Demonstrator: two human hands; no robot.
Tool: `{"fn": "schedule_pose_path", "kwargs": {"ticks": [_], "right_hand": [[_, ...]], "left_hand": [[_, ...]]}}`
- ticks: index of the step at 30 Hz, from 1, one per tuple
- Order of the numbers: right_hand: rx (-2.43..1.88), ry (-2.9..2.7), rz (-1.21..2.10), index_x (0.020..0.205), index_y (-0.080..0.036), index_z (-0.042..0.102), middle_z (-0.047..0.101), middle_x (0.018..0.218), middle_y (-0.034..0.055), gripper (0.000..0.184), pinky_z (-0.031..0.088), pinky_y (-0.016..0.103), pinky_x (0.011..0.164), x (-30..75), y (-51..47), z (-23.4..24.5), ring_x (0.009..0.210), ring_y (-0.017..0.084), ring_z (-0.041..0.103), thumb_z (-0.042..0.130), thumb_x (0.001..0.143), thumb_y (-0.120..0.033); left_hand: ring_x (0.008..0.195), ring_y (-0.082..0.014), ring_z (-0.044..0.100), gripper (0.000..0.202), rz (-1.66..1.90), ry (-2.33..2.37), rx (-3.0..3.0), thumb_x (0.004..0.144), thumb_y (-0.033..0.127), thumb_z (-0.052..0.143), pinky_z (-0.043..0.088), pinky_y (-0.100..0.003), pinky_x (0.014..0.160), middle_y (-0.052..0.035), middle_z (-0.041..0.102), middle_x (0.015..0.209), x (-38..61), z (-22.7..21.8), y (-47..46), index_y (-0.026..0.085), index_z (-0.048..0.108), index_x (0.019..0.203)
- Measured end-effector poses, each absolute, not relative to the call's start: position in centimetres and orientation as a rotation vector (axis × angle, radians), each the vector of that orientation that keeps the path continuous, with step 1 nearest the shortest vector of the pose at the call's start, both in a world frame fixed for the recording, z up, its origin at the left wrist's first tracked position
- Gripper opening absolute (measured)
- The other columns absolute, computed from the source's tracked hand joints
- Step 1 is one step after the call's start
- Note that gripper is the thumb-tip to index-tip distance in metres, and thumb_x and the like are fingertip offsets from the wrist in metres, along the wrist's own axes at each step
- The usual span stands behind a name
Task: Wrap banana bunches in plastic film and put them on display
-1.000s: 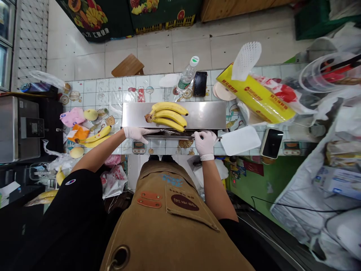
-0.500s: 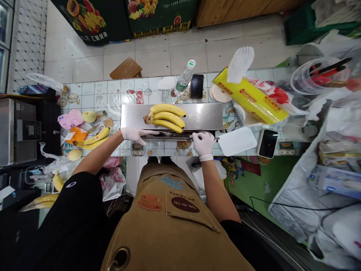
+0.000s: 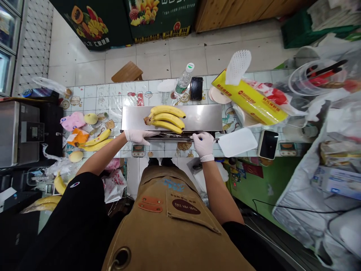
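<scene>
A bunch of yellow bananas lies on the flat steel top of a long box-shaped dispenser. Clear, shiny film shows in the narrow gap along the dispenser's near side. My left hand, in a white glove, rests at the left end of that near side, fingers stretched out to the right. My right hand, also gloved, is closed at the right end by the thin front bar; whatever its fingers hold is hidden. A white foam tray lies just right of it.
Behind the dispenser stand a water bottle and a black phone. A yellow film box lies to the right, with another phone nearer. More bananas and a scale are at left.
The view has shifted slightly. My left hand has slid a little to the right along the dispenser's near side; my right hand stays at the front bar.
</scene>
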State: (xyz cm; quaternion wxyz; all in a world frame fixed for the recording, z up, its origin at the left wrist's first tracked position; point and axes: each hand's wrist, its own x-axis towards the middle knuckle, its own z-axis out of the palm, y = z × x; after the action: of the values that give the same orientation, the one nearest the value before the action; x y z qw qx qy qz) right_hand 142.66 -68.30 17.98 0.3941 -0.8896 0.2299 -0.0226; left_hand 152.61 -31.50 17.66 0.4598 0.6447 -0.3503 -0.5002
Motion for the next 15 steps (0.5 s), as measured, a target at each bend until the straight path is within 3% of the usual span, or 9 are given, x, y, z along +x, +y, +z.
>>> {"fn": "schedule_pose_path", "kwargs": {"ticks": [6, 11, 15], "right_hand": [[-2.130, 0.495, -0.032, 0.063, -0.026, 0.075, 0.078, 0.091, 0.0080, 0.032, 0.045, 0.048, 0.116, 142.2, -69.4, 19.9, 0.120, 0.032, 0.067, 0.064, 0.087, -0.043], [-2.033, 0.448, -0.016, 0.071, -0.024, 0.078, 0.079, 0.130, 0.0111, 0.027, 0.042, 0.049, 0.123, 139.4, -70.5, 22.4, 0.135, 0.032, 0.066, 0.069, 0.088, -0.043], [-1.953, 0.459, 0.075, 0.069, -0.024, 0.076, 0.077, 0.135, 0.0126, 0.032, 0.040, 0.052, 0.125, 136.3, -71.2, 22.0, 0.134, 0.034, 0.067, 0.071, 0.086, -0.051]], "left_hand": [[0.171, -0.0295, 0.027, 0.083, -1.222, -0.895, 1.527, 0.102, 0.045, 0.071, 0.021, -0.044, 0.140, -0.0111, 0.030, 0.183, 152.9, 19.8, -30.7, 0.024, 0.037, 0.175], [0.171, -0.0311, 0.027, 0.082, -1.200, -0.929, 1.495, 0.105, 0.045, 0.071, 0.018, -0.045, 0.140, -0.0100, 0.030, 0.183, 150.6, 23.1, -29.9, 0.025, 0.035, 0.176], [0.171, -0.0318, 0.024, 0.080, -1.170, -0.744, 1.402, 0.105, 0.045, 0.071, 0.019, -0.047, 0.140, -0.0118, 0.028, 0.183, 145.0, 22.9, -30.4, 0.026, 0.038, 0.175]]}}
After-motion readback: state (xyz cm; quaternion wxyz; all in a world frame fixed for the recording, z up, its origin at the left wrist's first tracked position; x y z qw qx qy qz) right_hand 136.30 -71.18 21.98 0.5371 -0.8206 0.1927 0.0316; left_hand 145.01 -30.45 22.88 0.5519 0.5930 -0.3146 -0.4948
